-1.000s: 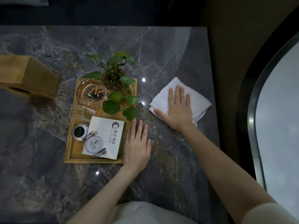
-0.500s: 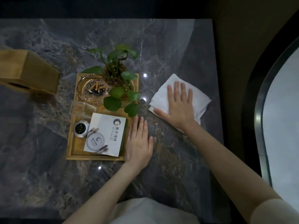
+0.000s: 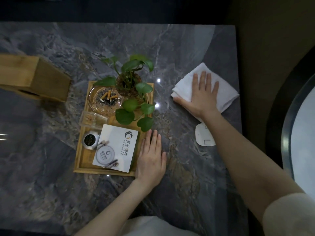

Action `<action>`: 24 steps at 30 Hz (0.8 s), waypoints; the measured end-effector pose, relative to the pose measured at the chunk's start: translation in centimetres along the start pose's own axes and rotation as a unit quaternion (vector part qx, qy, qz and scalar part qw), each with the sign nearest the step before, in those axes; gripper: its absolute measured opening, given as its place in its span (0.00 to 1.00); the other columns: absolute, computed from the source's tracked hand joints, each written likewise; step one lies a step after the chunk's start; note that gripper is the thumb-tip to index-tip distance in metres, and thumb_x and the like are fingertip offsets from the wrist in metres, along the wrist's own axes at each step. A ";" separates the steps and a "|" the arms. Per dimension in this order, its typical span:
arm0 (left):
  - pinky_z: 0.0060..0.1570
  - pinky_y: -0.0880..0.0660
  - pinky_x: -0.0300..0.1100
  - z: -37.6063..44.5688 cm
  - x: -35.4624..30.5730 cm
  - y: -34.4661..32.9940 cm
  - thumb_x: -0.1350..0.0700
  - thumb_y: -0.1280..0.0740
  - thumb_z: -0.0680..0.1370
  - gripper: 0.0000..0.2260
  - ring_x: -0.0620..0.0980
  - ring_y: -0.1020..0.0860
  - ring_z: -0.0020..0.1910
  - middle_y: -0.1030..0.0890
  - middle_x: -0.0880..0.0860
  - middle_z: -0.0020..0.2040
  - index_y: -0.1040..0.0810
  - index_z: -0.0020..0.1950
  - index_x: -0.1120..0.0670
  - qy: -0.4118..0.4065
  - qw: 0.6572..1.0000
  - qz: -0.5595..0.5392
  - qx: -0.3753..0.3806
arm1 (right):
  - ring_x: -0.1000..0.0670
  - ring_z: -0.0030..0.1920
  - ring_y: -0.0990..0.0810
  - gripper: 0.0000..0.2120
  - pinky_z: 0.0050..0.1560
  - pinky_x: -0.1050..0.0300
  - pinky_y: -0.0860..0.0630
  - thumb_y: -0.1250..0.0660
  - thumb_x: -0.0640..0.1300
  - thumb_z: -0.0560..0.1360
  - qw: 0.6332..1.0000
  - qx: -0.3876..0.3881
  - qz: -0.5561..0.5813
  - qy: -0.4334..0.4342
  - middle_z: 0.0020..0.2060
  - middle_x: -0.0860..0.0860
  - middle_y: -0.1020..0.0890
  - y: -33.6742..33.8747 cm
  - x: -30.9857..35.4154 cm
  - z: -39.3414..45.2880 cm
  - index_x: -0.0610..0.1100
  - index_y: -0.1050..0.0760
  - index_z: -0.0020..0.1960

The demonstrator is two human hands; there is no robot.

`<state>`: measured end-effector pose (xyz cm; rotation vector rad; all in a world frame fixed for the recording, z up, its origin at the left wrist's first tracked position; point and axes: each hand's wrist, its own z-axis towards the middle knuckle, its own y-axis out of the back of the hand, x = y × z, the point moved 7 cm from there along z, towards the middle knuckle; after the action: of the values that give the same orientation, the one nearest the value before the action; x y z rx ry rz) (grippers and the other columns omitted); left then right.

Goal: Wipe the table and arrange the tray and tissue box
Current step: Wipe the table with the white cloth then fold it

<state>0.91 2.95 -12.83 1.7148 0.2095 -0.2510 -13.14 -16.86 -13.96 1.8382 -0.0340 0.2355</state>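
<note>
Hands both flat, fingers spread, gripping nothing. Right hand (image 3: 202,94) palm-down on folded white cloth (image 3: 226,97), near right edge of surface (image 3: 187,48), toward far right corner. Left hand (image 3: 150,157) pressed against right rim of wooden tray (image 3: 81,160), near side of it, palm on the stone.

Cloth: soft, limp, folded thick; best driven by flat palm pressure, not pinched. Polished marble likely slick, so cloth should glide easily.

Tray: mid-surface, stiff wood, low rim. Loaded with glass ashtray (image 3: 106,99) holding butts and ash, plant in glass bowl (image 3: 129,84), clear toothpick box (image 3: 92,119) overhanging left rim, small round jar (image 3: 90,139), printed card (image 3: 117,149). Probably heavy and top-heavy at far end; glass fragile, ash apt to spill. Safer to slide than lift; if lifting, take both long rims, keep level.

Tissue box (image 3: 37,79): wooden, rigid, at left edge, well apart from tray, skewed. Likely light; grasp across side walls.

Small white flat device (image 3: 203,135) on surface just beside right forearm, partly hidden.
</note>
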 end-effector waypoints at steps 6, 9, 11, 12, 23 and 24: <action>0.72 0.55 0.46 0.0 0.0 0.2 0.52 0.48 0.77 0.26 0.52 0.51 0.74 0.39 0.59 0.74 0.44 0.73 0.61 -0.001 1.000 -0.011 -0.006 | 0.44 0.76 0.59 0.50 0.73 0.39 0.61 0.54 0.77 0.66 0.999 -0.016 -0.006 0.047 0.76 0.43 0.56 -0.3 2.7 -1.2 0.45 0.60 0.76; 0.72 0.57 0.44 0.0 0.1 0.3 0.51 0.47 0.77 0.27 0.51 0.50 0.74 0.41 0.60 0.74 0.47 0.73 0.61 0.002 1.000 -0.020 -0.010 | 0.45 0.76 0.59 0.48 0.74 0.40 0.61 0.53 0.76 0.67 0.997 -0.009 -0.006 0.082 0.77 0.44 0.55 -0.8 3.8 -2.3 0.46 0.59 0.76; 0.72 0.57 0.44 -0.1 0.1 0.3 0.50 0.48 0.77 0.28 0.51 0.50 0.74 0.42 0.60 0.75 0.49 0.73 0.61 0.004 1.000 -0.027 -0.014 | 0.46 0.76 0.59 0.47 0.74 0.41 0.61 0.53 0.75 0.68 0.994 -0.012 -0.015 0.105 0.77 0.44 0.55 -1.3 4.4 -3.2 0.46 0.59 0.76; 0.72 0.56 0.45 -0.2 0.1 0.4 0.50 0.48 0.77 0.28 0.51 0.49 0.74 0.43 0.59 0.75 0.49 0.73 0.61 0.005 0.999 -0.031 -0.015 | 0.46 0.76 0.59 0.46 0.74 0.42 0.61 0.53 0.74 0.69 0.993 -0.013 -0.019 0.115 0.77 0.44 0.55 -1.7 4.7 -3.7 0.46 0.59 0.76; 0.72 0.57 0.48 -0.3 0.2 0.6 0.41 0.56 0.78 0.31 0.53 0.50 0.75 0.49 0.56 0.76 0.54 0.74 0.59 0.007 0.998 -0.059 0.003 | 0.49 0.76 0.53 0.31 0.72 0.52 0.62 0.59 0.61 0.75 0.980 0.004 0.023 0.200 0.76 0.49 0.49 -3.8 6.6 -11.6 0.49 0.52 0.75; 0.72 0.58 0.46 -0.4 0.2 0.7 0.39 0.60 0.77 0.32 0.51 0.52 0.75 0.50 0.55 0.76 0.54 0.74 0.58 0.006 0.997 -0.074 0.005 | 0.50 0.76 0.53 0.31 0.73 0.51 0.61 0.59 0.61 0.75 0.979 0.007 0.028 0.202 0.76 0.50 0.49 -3.9 6.6 -12.5 0.50 0.52 0.75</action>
<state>1.34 3.19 -12.13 1.7134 0.3450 -0.3515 -7.92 -3.21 -13.31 1.7739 0.2005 0.6455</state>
